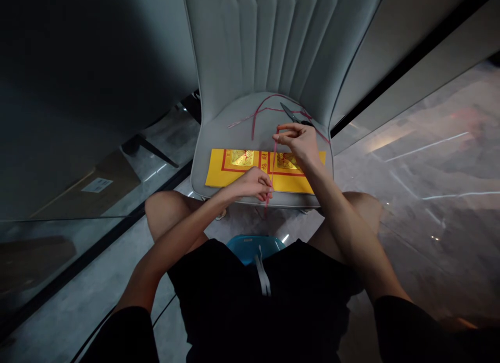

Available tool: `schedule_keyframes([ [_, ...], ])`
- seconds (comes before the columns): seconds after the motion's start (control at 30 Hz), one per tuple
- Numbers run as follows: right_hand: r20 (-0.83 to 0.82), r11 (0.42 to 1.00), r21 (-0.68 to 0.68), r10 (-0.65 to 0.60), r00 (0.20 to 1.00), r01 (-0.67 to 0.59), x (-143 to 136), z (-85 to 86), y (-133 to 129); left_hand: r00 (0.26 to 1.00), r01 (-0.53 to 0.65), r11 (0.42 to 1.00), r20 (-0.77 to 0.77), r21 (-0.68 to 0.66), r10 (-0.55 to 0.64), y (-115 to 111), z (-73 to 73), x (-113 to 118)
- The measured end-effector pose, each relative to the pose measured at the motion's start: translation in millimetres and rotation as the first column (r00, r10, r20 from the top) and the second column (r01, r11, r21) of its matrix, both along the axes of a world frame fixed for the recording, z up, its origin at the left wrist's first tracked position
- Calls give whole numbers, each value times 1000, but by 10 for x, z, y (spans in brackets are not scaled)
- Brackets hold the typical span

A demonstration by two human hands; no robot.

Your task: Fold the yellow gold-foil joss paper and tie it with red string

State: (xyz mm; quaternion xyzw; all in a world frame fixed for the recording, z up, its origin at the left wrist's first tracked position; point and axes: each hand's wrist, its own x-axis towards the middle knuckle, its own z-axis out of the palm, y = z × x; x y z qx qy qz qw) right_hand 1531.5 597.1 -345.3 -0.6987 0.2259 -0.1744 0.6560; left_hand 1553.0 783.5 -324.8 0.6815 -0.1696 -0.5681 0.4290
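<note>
A stretch of pink string [274, 160] runs between my hands above a stack of yellow joss paper [222, 167] with red borders and gold foil patches. My left hand [255, 184] is closed on the string's lower part at the stack's near edge, and a short tail hangs below it. Higher up, my right hand [299, 141] pinches the same string between thumb and fingertips over the far side of the paper. Just beyond the right hand lie scissors [289, 112], their handles partly hidden behind it.
More pink ribbon pieces [255, 118] lie loose on the seat of the grey padded chair [211, 128]. Beneath my legs is a blue plastic object [244, 246]. At left, a cardboard box [97, 186] shows behind or reflected in a glossy panel.
</note>
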Motion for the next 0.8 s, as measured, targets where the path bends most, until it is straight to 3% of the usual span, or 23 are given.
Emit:
schedule_keyframes([
  [0.1, -36, 995, 40, 91, 995, -90, -1, -27, 2, 968, 241, 970, 77, -32, -238, 115, 1, 163],
  [0.17, -48, 988, 73, 141, 989, -137, 10, -75, 10, 929, 322, 946, 201, -27, -310, 175, 11, 340],
  [0.27, -58, 984, 76, 166, 984, -161, 43, -166, 18, 846, 175, 984, 517, -32, -133, 177, 10, 620],
  [0.33, -66, 986, 51, 162, 985, -159, 81, -224, 17, 694, 34, 998, 720, -49, 11, 109, -20, 766],
  [0.43, -80, 989, 20, 147, 986, -145, 160, -285, 10, 530, 1, 1000, 848, -8, 6, -60, -105, 895],
  [0.5, -94, 990, 28, 142, 985, -140, 213, -300, 7, 509, 43, 998, 858, 50, -65, -180, -162, 927],
  [0.6, -135, 990, 47, 142, 981, -137, 257, -296, 4, 536, 80, 984, 826, 158, -176, -311, -205, 925],
  [0.8, -214, 972, -104, 184, 959, -210, 238, -296, -10, 571, 125, 953, 765, 278, -298, -393, -193, 900],
])
